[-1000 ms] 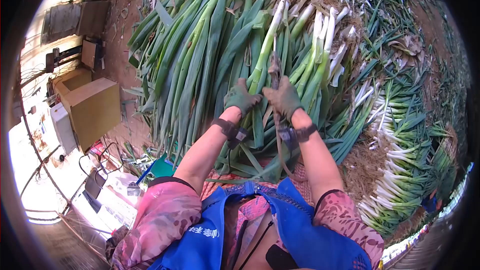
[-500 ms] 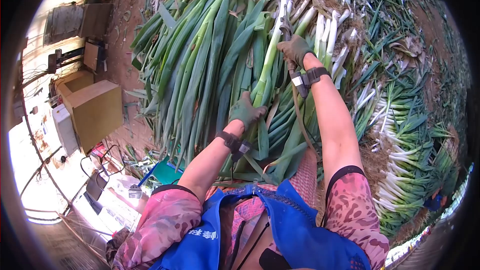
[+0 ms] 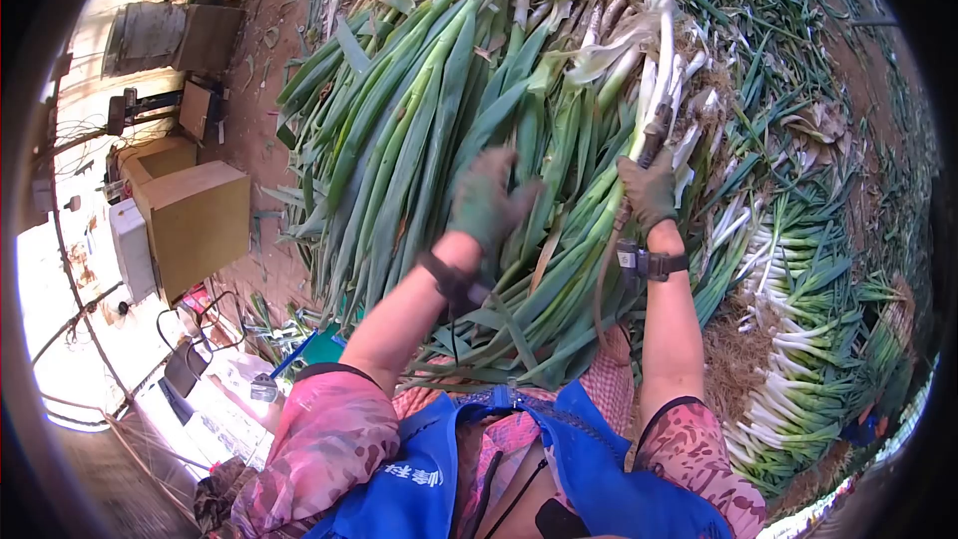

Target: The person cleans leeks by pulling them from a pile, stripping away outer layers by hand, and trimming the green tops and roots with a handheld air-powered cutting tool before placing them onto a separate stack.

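Note:
My left hand (image 3: pixel 489 205), in a green-brown work glove, is slightly blurred above the green leaves of a big heap of leeks (image 3: pixel 399 150). Its fingers are spread and nothing shows in them. My right hand (image 3: pixel 651 190), gloved too, is closed round a dark, slender air blow gun (image 3: pixel 655 132), from which a brown hose (image 3: pixel 603 284) runs down towards my lap. The gun's tip lies over a white leek shank (image 3: pixel 666 45) on the right-hand pile of leeks. A loose pale outer leaf (image 3: pixel 609 55) lies across the shanks just left of it.
A row of leeks with clean white shanks (image 3: pixel 778 339) lies at the right, roots towards me. Leaf scraps (image 3: pixel 768 70) cover the ground beyond. At the left stand a cardboard box (image 3: pixel 195 230) and a white box (image 3: pixel 132 250). A green container (image 3: pixel 321 344) is near my left elbow.
My left hand has let go of a leek stalk and opened. My right hand has moved right and down with the air blow gun. The leek now lies on the right-hand pile.

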Available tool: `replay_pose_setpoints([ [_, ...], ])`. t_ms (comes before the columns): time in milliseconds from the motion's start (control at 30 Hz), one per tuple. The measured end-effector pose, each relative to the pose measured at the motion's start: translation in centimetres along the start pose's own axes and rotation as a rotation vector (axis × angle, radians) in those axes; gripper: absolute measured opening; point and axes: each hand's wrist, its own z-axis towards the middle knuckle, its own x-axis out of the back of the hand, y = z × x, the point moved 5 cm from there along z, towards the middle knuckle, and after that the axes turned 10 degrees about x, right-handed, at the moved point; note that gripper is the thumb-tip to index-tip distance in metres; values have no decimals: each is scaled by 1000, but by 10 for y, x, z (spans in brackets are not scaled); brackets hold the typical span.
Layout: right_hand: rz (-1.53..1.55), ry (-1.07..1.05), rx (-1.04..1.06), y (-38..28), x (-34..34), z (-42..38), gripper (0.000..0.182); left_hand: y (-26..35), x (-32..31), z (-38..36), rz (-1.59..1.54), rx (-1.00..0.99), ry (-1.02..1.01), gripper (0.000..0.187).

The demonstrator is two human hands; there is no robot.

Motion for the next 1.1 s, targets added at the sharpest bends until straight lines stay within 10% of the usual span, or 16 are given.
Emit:
replay_pose_setpoints([
  [100,-127,-27,-12,27,7,14,60,-51,45,84,641,178,265,74],
  [267,-335,-53,-124,9,-2,-4,65,-76,53,137,801,414,44,80],
  [667,493,-539,-191,-46,-59,-156,47,-18,-31,-31,540,481,-289,88],
  [1100,41,-410,132,-8,-80,-106,41,-23,-59,-56,501,339,-398,87],
])
